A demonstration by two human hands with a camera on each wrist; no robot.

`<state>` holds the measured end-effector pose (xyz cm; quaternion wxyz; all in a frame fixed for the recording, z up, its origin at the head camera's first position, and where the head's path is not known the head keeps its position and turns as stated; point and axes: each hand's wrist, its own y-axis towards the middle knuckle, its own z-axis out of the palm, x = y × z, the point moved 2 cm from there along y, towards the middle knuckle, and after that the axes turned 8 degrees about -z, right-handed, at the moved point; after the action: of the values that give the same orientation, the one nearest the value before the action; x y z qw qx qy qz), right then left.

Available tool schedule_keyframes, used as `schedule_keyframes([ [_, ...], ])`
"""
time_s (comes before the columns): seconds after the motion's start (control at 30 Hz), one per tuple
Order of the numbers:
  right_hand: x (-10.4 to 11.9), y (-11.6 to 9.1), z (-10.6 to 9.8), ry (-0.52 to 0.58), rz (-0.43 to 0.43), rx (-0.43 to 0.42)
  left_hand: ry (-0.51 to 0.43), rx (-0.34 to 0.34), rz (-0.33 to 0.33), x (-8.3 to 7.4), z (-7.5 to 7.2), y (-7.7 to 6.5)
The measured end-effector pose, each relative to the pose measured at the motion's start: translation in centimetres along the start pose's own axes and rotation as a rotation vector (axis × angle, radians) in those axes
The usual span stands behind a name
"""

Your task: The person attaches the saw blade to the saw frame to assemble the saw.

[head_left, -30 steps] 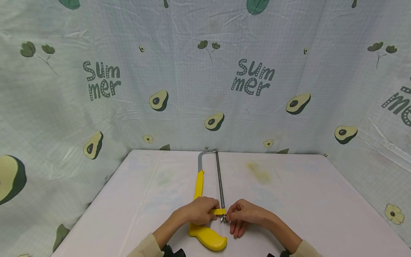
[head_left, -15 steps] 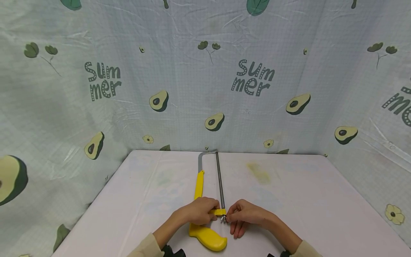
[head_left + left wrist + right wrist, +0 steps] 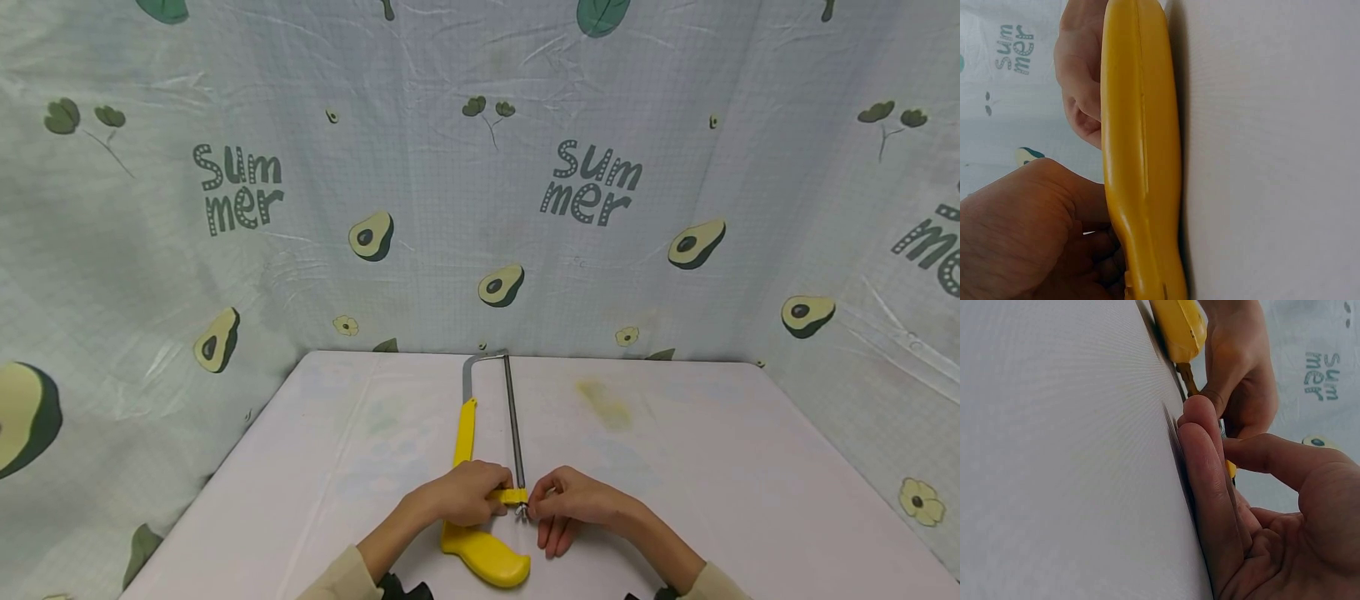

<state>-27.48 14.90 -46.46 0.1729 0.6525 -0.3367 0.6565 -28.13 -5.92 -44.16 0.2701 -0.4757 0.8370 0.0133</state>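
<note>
A hacksaw [image 3: 491, 557] with a yellow handle lies flat on the white table, its grey frame end pointing away from me. My left hand [image 3: 471, 490] grips the yellow frame just ahead of the handle, fingers at the yellow crosspiece [image 3: 513, 496]. At that crosspiece's near end sits a small metal wing nut [image 3: 522, 512]. My right hand [image 3: 568, 505] pinches the wing nut between thumb and forefinger; its lower fingers rest by the tabletop. In the left wrist view the yellow handle [image 3: 1141, 112] hides much of the left fingers. The right wrist view shows the right fingers [image 3: 1210, 487] covering the nut.
The steel blade bar [image 3: 514, 425] runs from the crosspiece to the frame's far end. A yellowish stain [image 3: 604, 405] marks the white table [image 3: 675, 467]. A curtain [image 3: 420, 167] printed with avocados hangs behind the table and along its sides.
</note>
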Motion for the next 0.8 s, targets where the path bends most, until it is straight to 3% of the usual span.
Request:
schedule_keyframes([
  [0.8,-0.22,-0.03,0.31,0.023,-0.011,0.01,0.004,-0.006,0.003,0.08,0.23,-0.2],
])
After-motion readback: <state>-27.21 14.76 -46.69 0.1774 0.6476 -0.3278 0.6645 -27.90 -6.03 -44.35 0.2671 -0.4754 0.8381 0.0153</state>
